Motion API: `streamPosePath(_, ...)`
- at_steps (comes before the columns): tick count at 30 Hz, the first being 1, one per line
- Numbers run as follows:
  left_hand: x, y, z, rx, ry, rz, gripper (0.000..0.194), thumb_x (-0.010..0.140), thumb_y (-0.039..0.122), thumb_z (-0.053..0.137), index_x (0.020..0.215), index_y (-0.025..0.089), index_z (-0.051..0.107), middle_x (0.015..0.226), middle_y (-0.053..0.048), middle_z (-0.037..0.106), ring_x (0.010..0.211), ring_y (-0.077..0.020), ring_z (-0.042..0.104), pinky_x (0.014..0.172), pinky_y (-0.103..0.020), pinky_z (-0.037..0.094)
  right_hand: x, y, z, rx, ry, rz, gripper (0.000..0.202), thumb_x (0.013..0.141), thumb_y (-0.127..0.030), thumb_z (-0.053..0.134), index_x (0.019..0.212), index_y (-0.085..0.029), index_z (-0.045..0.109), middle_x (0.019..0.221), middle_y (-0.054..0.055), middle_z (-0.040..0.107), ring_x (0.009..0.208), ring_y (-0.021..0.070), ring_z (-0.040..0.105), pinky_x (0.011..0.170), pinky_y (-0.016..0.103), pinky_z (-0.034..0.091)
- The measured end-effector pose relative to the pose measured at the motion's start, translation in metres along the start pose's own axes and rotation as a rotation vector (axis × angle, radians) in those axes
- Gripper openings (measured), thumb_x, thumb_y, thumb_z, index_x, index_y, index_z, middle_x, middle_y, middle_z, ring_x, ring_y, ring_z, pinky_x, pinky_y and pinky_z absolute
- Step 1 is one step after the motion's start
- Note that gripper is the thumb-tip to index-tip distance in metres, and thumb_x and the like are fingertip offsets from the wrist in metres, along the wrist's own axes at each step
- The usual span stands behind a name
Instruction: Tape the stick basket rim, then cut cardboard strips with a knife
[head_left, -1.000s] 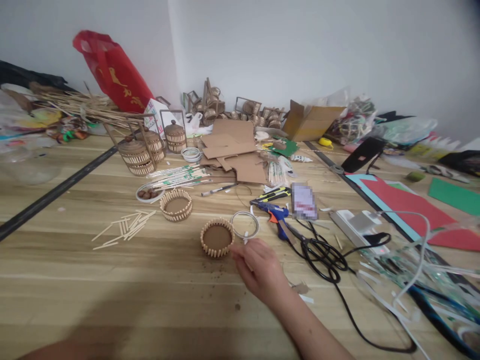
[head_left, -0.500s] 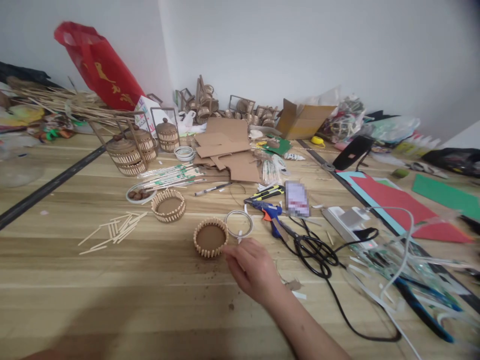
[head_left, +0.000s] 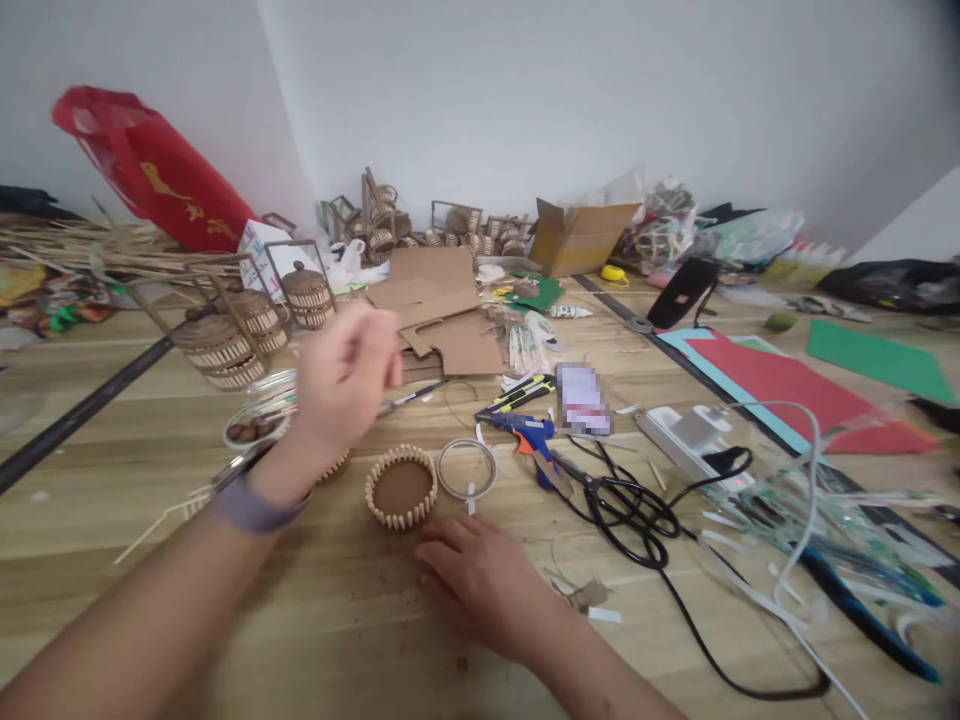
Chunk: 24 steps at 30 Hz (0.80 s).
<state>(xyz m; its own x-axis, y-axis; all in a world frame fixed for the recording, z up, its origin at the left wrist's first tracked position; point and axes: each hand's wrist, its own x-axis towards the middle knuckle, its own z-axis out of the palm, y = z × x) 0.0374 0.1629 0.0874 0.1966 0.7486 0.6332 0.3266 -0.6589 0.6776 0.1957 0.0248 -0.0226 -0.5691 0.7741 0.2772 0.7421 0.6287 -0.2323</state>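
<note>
"Left hand (head_left: 351, 365) first: what is it doing?"

"It's up above the table (head_left: 315, 620), blurred, with its fingers curled in. I can't tell whether something is pinched between them. A purple band (head_left: 259, 507) circles the wrist."

"And the right?"

"Right hand (head_left: 480, 580) is released, low over the tabletop, fingers loosely stretched out."

"Where's the round container (head_left: 403, 487), then?"

"Upright on the table, just beyond the right fingertips, whether touching them I can't say. Short pale sticks ring its brown base."

"What's near it?"

"A pale ring (head_left: 495, 472) lies just beside it on the right, and past that a blue glue gun (head_left: 529, 430) and black-handled scissors (head_left: 591, 485)."

"And on the other side?"

"A second round container (head_left: 339, 466), mostly hidden behind the left wrist. Thin loose sticks (head_left: 161, 517) show beside that forearm, and farther back stands a dish (head_left: 228, 432) of brown balls (head_left: 251, 428)."
</note>
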Motion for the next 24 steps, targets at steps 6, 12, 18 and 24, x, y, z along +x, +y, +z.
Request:
streamPosePath(6, 0.083, -0.063, 0.085, 0.474, -0.507, 0.090, 0.017, 0.090, 0.021, 0.056, 0.080, 0.015, 0.069, 0.100, -0.008, 0.069, 0.091, -0.0204, 0.065, 0.089, -0.033, 0.051, 0.000, -0.001, 0.018, -0.118, 0.092, -0.060, 0.015, 0.085, -0.024, 0.073, 0.080, -0.021, 0.060, 0.079, -0.001, 0.067, 0.074, 0.0190, 0.060, 0.064, 0.033, 0.044)
streamPosePath(12, 0.127, -0.091, 0.171, 0.528, -0.636, 0.162, 0.022, 0.094, 0.029, 0.063, 0.111, 0.015, 0.066, 0.128, -0.011, 0.061, 0.116, -0.0263, 0.059, 0.101, -0.049, 0.047, 0.002, 0.001, 0.048, -0.128, 0.170, -0.100, 0.019, 0.085, -0.031, 0.071, 0.075, -0.020, 0.060, 0.071, -0.001, 0.063, 0.067, 0.0165, 0.057, 0.056, 0.031, 0.043)
streamPosePath(18, 0.141, -0.089, 0.221, 0.364, -0.543, 0.105, 0.032, 0.096, 0.034, 0.062, 0.123, 0.017, 0.060, 0.126, -0.010, 0.061, 0.109, -0.0244, 0.062, 0.092, -0.047, 0.054, 0.005, 0.009, 0.107, -0.200, 0.271, -0.050, 0.026, 0.086, -0.040, 0.067, 0.070, -0.021, 0.059, 0.056, -0.002, 0.058, 0.053, 0.0141, 0.053, 0.045, 0.028, 0.037)
streamPosePath(24, 0.182, -0.059, 0.183, -0.009, -0.255, 0.031, 0.030, 0.100, 0.012, 0.039, 0.116, 0.014, 0.064, 0.121, -0.008, 0.068, 0.113, -0.0208, 0.061, 0.098, -0.039, 0.050, 0.006, 0.009, 0.089, -0.180, 0.220, -0.065, 0.027, 0.089, -0.042, 0.065, 0.072, -0.021, 0.060, 0.057, -0.002, 0.059, 0.056, 0.0144, 0.053, 0.049, 0.028, 0.041)
